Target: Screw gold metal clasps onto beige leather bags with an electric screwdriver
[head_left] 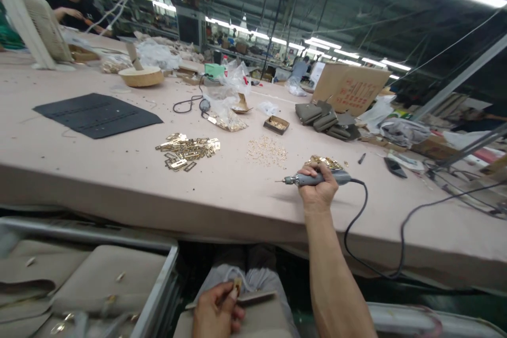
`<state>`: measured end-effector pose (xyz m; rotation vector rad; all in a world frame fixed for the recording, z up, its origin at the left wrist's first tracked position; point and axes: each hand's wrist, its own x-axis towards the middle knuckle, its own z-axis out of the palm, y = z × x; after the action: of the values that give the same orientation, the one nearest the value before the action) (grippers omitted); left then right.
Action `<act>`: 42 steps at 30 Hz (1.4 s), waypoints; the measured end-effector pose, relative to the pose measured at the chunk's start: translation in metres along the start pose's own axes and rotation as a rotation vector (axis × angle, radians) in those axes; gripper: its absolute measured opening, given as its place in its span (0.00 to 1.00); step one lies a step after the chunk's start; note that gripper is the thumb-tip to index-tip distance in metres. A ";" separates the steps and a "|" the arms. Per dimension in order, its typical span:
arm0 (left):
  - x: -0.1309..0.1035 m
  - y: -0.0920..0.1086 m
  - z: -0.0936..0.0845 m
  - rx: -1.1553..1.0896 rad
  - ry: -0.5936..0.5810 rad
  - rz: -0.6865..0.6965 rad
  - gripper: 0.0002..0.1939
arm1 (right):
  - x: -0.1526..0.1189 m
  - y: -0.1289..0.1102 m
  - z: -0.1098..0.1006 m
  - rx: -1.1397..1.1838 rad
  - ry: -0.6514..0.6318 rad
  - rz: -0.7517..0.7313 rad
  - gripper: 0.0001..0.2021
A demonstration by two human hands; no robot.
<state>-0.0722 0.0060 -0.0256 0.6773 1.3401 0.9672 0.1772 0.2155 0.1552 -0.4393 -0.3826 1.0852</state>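
Observation:
My right hand is wrapped round a grey electric screwdriver, held above the table with its thin bit pointing left and a dark cord trailing right. Low in the view, my left hand pinches a small gold metal plate at the edge of a taupe leather piece on my lap. Whether the plate is joined to the leather, I cannot tell. Flat gold frames lie heaped on the table, tiny gold screws are scattered beside them, and more gold parts sit behind the screwdriver.
A grey bin with taupe leather bags stands at lower left. On the table are a black sheet, a small box of parts, stacked dark leather pieces and a carton. A person is at far left.

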 end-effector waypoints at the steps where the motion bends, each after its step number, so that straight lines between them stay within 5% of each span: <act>1: -0.004 0.006 0.001 0.027 -0.006 0.012 0.29 | -0.018 -0.002 0.003 0.016 -0.037 0.015 0.08; 7: -0.010 0.019 0.003 -0.032 -0.006 -0.077 0.18 | -0.129 0.001 -0.002 -0.073 -0.019 0.119 0.07; 14: -0.011 0.013 0.003 -0.079 0.001 -0.155 0.16 | -0.200 0.039 -0.063 -0.150 0.068 0.306 0.08; 21: -0.012 0.014 0.008 -0.080 0.018 -0.173 0.09 | -0.210 0.052 -0.099 -0.150 0.139 0.330 0.07; 42: -0.016 0.018 0.010 -0.084 0.042 -0.193 0.05 | -0.213 0.057 -0.108 -0.180 0.128 0.348 0.08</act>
<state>-0.0646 0.0015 -0.0003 0.4571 1.3672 0.8802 0.0989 0.0289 0.0162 -0.7520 -0.2976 1.3567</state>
